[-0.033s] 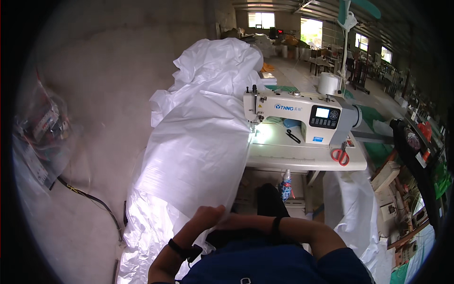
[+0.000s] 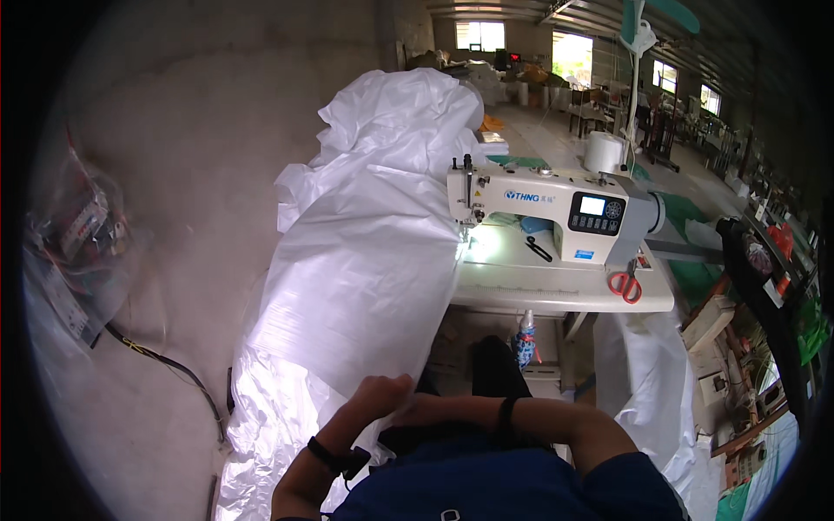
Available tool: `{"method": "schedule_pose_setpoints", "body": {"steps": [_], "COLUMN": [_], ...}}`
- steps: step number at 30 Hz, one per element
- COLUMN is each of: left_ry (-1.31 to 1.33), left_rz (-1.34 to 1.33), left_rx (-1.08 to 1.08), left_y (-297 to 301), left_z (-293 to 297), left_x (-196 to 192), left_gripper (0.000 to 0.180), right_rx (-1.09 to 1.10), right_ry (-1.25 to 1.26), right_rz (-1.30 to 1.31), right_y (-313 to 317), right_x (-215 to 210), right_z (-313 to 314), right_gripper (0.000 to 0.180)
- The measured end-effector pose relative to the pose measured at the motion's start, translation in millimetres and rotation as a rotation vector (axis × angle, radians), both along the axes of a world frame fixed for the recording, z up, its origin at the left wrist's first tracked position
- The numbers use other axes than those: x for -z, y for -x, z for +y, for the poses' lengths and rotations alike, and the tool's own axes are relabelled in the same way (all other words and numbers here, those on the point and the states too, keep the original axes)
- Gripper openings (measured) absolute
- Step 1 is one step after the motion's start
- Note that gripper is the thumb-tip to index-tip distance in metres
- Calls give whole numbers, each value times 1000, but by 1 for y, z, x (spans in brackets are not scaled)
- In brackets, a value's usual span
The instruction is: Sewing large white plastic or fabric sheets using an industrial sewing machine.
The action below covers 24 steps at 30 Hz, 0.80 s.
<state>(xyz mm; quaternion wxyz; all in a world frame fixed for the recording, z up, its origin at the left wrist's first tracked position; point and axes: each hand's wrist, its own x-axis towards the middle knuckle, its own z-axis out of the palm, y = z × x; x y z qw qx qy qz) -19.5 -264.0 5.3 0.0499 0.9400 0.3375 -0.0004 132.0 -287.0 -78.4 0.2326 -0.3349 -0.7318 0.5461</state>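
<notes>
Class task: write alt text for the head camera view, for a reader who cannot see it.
A seated person's left hand rests on a large white plastic sheet that drapes from a white sewing machine down to the floor; the right hand is hidden behind the left forearm. Red-handled scissors lie on the machine table.

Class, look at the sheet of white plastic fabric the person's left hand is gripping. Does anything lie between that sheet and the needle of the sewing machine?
Nothing visible does. The left hand already grips the lower edge of the white plastic fabric, which runs unbroken up to the needle area of the sewing machine. The scissors lie off to the right on the table.
</notes>
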Motion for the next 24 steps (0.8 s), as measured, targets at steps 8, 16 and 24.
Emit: {"method": "schedule_pose_setpoints", "body": {"steps": [8, 16, 24], "left_ry": [585, 688, 1420], "left_rz": [-603, -575, -1168], "left_rx": [-127, -404, -856], "left_y": [7, 4, 16], "left_z": [6, -7, -35], "left_x": [-7, 4, 11], "left_gripper": [18, 26, 20], "right_rx": [-358, -624, -591], "right_ry": [-61, -298, -744], "right_rz": [-268, -200, -476], "right_y": [43, 49, -83], "right_x": [-81, -28, -53], "right_z": [-36, -21, 48], "right_gripper": [49, 29, 19]}}
